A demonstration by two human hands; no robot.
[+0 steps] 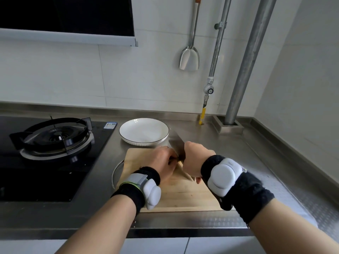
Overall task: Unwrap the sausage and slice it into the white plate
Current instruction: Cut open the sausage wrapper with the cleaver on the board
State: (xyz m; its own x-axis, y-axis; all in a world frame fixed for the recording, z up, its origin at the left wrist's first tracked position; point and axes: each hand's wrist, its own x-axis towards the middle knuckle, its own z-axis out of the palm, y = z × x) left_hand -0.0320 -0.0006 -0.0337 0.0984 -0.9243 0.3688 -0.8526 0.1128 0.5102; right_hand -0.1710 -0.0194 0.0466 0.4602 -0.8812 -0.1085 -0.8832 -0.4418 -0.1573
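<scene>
**Head view, sole view held.**

- Table (211,136): steel-topped, set against a tiled wall.
- Cutting board (183,195): wooden, laid flat at the near edge of the table.
- White plate (144,132): dark-rimmed, set at 12 o'clock of the board and just beside it. Nothing is seen in it.
- Knife (177,145): a broad blade, pointed toward 12 o'clock, its tip reaching past the far edge of the board toward the plate rim.
- Right hand (196,158): closed in a fist round the knife handle, which is hidden by the fist.
- Left hand (163,162): placed at 9 o'clock of the blade with fingers curled down, pinning the sausage to the board.
- Sausage (186,174): mostly covered. Only a pale length is shown between the two hands, running toward 5 o'clock. A small dark bit is seen at the fingertips, and it cannot be told whether that is wrapper.
- Gas hob (55,138): at 9 o'clock of the board, with no flame seen.
- Spatula (189,57): hung on the wall at 12 o'clock.

**Progress, as judged.** Cutting is taken to be the step in hand. It cannot be told whether unwrapping is complete, and no cast-off wrapper is seen. No slices are visible on the board or the plate. The bulk of the slicing and all of the transfer to the plate are therefore counted as outstanding.
</scene>
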